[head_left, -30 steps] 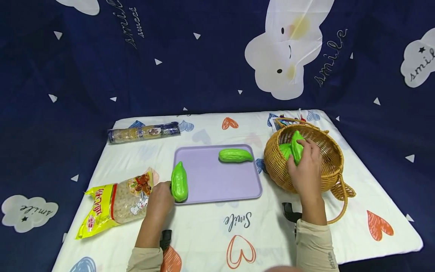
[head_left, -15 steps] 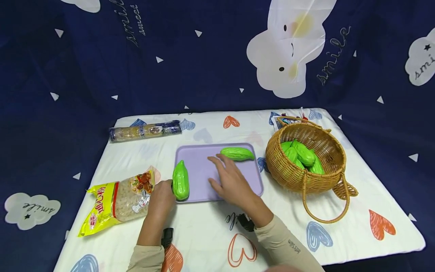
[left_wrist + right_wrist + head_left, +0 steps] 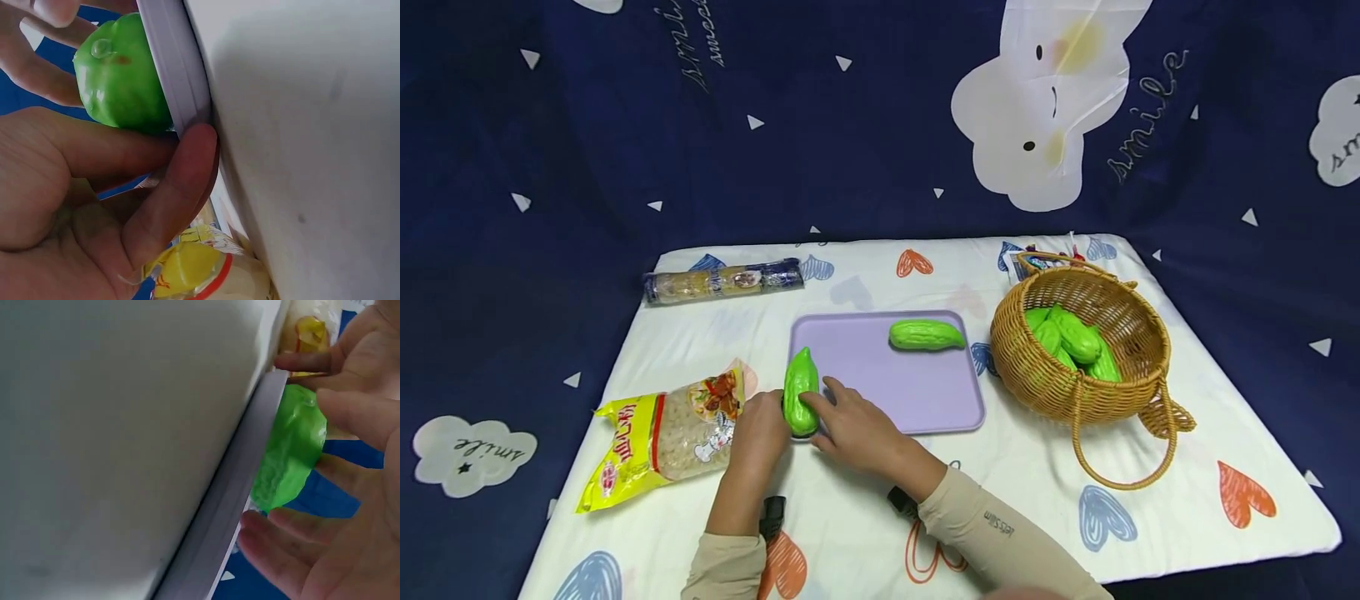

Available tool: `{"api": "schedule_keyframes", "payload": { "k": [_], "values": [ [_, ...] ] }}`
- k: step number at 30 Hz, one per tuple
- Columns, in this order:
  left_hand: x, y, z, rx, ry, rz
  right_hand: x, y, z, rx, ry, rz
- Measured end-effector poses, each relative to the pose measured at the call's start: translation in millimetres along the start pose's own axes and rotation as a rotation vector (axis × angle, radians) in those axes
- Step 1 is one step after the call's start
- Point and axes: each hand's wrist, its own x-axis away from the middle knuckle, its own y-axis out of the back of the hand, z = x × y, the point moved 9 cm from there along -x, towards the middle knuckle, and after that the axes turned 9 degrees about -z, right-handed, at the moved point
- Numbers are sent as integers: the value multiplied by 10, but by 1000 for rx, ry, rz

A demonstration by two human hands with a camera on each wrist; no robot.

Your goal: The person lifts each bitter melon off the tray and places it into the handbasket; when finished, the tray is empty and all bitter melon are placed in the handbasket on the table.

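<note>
A green bitter melon lies along the left end of the lavender tray. My left hand pinches the tray's near left edge between thumb and finger, as the left wrist view shows at the rim. Over the melon is my right hand, its fingers spread about it and one fingertip overlapping its top. In the right wrist view, the fingers stand loosely around the melon; firm contact cannot be made out. A second bitter melon rests in the tray's far right corner.
To the right stands a wicker basket with several bitter melons inside, its handle hanging forward. A yellow-ended food bag lies left of my left hand. At the back left is a long clear packet. Small packets lie behind the basket.
My right hand let go of a bitter melon in the basket, then crossed left over the tray to the melon at its left end. The left hand stayed at the tray's edge.
</note>
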Motion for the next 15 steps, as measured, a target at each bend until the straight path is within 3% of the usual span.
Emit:
{"api": "schedule_keyframes", "payload": {
  "k": [6, 15],
  "values": [
    [0, 26, 5, -22, 7, 12, -56, 29, 10, -76, -14, -41],
    [-5, 4, -8, -1, 4, -4, -200, 42, 45, -100, -19, -127]
  ]
}}
